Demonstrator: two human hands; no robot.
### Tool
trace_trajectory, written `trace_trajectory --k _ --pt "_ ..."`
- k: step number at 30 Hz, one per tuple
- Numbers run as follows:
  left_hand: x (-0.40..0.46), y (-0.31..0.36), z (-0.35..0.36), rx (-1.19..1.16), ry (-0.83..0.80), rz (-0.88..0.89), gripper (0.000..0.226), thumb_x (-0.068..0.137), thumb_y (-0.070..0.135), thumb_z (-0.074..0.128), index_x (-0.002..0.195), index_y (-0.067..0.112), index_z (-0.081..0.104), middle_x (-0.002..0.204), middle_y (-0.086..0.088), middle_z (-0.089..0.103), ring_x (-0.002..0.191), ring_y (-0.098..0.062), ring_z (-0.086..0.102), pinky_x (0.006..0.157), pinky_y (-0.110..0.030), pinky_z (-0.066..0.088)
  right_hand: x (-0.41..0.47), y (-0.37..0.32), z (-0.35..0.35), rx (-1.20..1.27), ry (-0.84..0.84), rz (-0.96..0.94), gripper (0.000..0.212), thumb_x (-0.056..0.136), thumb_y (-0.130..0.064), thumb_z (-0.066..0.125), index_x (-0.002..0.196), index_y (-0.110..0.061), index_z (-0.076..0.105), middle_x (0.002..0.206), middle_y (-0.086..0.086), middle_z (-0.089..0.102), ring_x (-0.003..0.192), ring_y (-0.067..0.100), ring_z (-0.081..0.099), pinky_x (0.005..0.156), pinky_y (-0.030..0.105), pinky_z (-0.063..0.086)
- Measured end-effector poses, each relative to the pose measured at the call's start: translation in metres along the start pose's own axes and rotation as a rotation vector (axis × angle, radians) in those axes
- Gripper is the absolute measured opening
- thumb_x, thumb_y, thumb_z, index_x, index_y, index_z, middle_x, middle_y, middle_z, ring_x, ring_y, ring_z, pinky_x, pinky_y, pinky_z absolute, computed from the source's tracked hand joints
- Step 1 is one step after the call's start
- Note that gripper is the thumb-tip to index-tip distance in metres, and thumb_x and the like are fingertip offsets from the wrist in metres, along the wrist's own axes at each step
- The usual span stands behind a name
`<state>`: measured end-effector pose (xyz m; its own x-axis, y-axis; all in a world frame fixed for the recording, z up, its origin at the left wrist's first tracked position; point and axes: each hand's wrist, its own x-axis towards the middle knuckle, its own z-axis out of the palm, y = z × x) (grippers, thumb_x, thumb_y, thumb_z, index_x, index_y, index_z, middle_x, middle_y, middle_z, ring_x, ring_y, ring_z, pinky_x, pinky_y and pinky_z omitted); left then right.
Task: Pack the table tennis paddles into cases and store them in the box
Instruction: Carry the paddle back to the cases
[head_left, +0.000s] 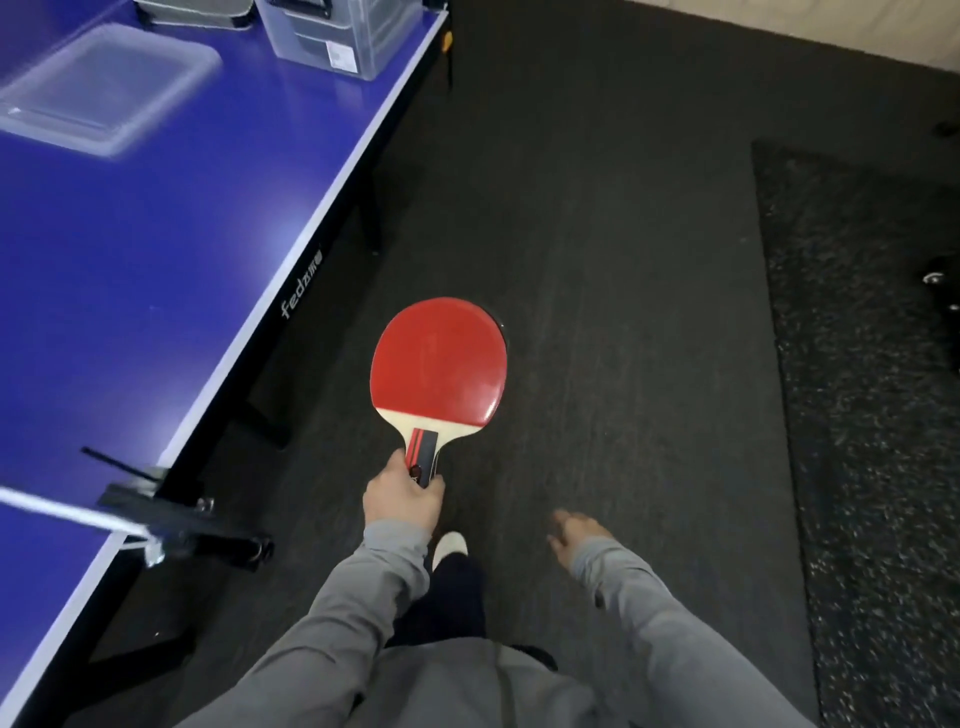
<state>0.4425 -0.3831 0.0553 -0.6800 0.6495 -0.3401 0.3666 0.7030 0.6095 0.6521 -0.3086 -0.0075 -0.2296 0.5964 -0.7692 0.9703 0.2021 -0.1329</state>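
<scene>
My left hand (402, 499) grips the handle of a table tennis paddle (439, 364) with its red rubber face up, held over the dark floor beside the table. My right hand (571, 532) hangs free to the right, fingers apart, holding nothing. On the blue table tennis table (130, 249) at the far end stands a clear plastic box (332, 31). Its clear lid (104, 88) lies flat to the left of it. A grey case (197, 8) shows partly at the top edge.
The net post and clamp (156, 514) stick out from the table's side at lower left. Black table legs (265, 415) stand under the edge. A speckled rubber mat (857, 364) covers the floor to the right. My shoe (449, 545) is below the paddle.
</scene>
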Motion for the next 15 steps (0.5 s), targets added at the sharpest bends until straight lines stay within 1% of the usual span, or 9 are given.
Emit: trace_trajectory --k 1,3,9,13,15 --pt "0.015 0.008 -0.001 -0.001 0.01 -0.013 0.021 0.079 0.023 0.066 0.088 0.01 0.052 0.084 -0.011 0.065 0.089 -0.035 0.061 0.074 -0.032 0.042 0.012 -0.005 -0.017 -0.012 -0.004 -0.004 0.045 0.095 -0.03 0.04 0.137 -0.014 0.034 0.143 0.012 0.04 0.129 0.029 0.042 0.105 0.033 0.036" --pt "0.046 0.026 -0.004 -0.012 0.021 -0.028 0.021 0.08 0.024 0.066 0.087 0.012 0.05 0.081 -0.009 0.062 0.089 -0.035 0.061 0.076 -0.034 0.044 0.035 -0.014 -0.051 -0.024 0.01 -0.008 0.047 0.095 -0.032 0.04 0.139 -0.015 0.033 0.146 0.012 0.037 0.131 0.029 0.041 0.106 0.033 0.035" --pt "0.12 0.068 -0.008 -0.044 0.085 -0.119 0.024 0.081 0.025 0.065 0.096 0.01 0.054 0.074 0.0 0.052 0.089 -0.034 0.06 0.073 -0.03 0.037 0.099 -0.04 -0.137 -0.057 0.038 -0.065 0.042 0.095 -0.031 0.042 0.134 -0.019 0.039 0.14 0.013 0.042 0.127 0.03 0.044 0.102 0.033 0.038" --pt "0.17 0.093 -0.002 -0.086 0.151 -0.221 0.026 0.08 0.024 0.065 0.099 0.009 0.056 0.08 -0.005 0.06 0.091 -0.034 0.061 0.076 -0.031 0.041 0.151 -0.064 -0.189 -0.121 0.023 -0.153 0.04 0.094 -0.031 0.043 0.132 -0.019 0.041 0.135 0.013 0.046 0.123 0.029 0.048 0.099 0.032 0.039" --pt "0.191 0.103 0.001 -0.115 0.186 -0.272 0.024 0.08 0.024 0.065 0.097 0.01 0.055 0.077 -0.001 0.058 0.09 -0.034 0.061 0.073 -0.029 0.039 0.176 -0.076 -0.214 -0.152 0.011 -0.191 0.04 0.094 -0.032 0.042 0.132 -0.02 0.042 0.135 0.012 0.046 0.122 0.029 0.048 0.1 0.031 0.039"
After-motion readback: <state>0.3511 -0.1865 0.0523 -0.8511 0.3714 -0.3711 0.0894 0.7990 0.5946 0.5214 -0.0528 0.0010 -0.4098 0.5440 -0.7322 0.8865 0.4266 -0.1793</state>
